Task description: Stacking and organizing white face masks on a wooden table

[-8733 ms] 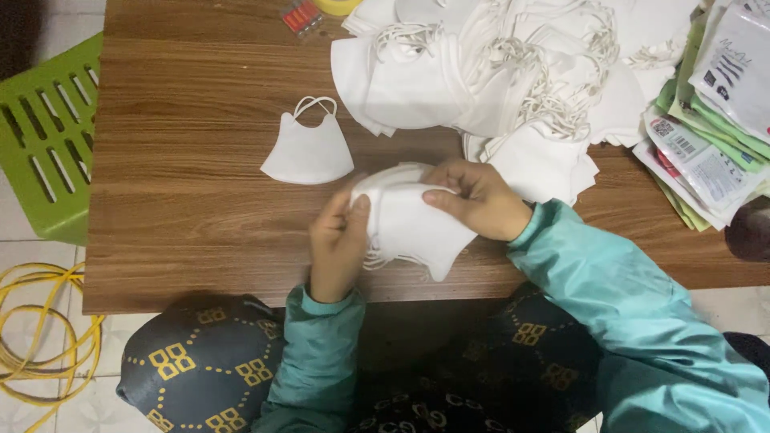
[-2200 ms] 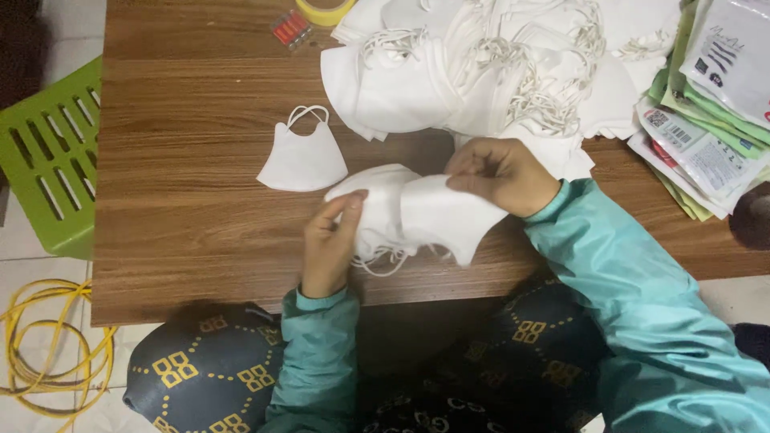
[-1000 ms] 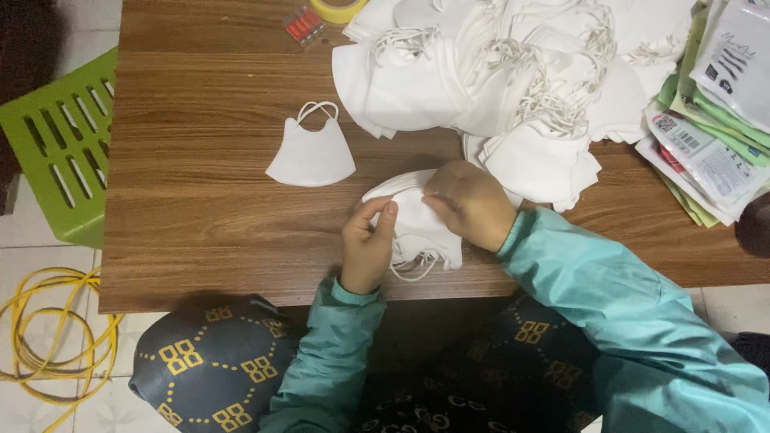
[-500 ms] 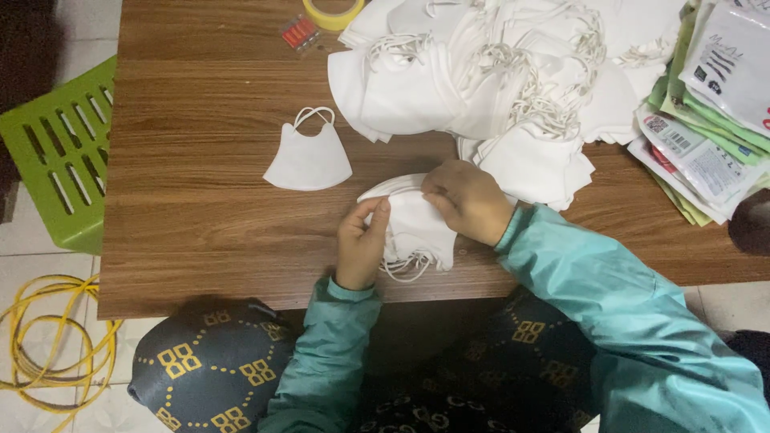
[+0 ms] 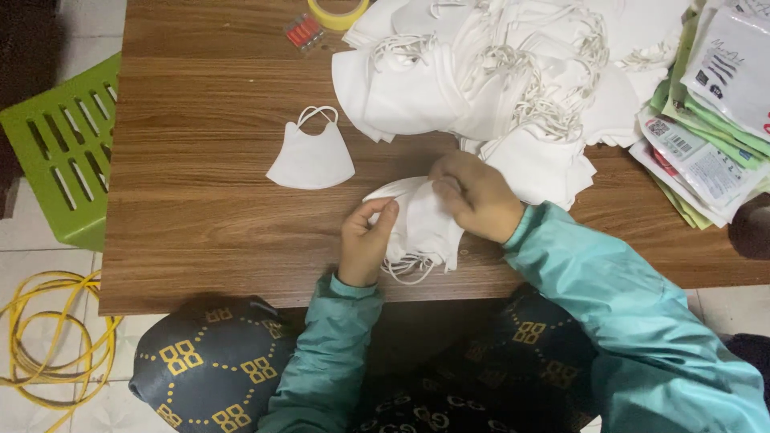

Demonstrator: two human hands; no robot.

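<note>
Barely shifted: left hand (image 5: 365,244), right hand (image 5: 479,195) both pinching soft white folded masks (image 5: 417,224).

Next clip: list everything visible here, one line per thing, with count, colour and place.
Small stack of folded fabric masks: one, white, at near table edge, between both hands.
Single folded mask: one, white, alone on table, left of the hands.
Loose heap of masks: many, white, far side.
Flat printed packets: a stack, green and white, right edge.
Tape roll: one, yellow, top edge.
Wooden table: one, brown.
Slotted plastic crate: one, green, on floor, left.
Coiled cable: yellow, on floor.
Left hand: pinches stack.
Right hand: presses stack.
</note>
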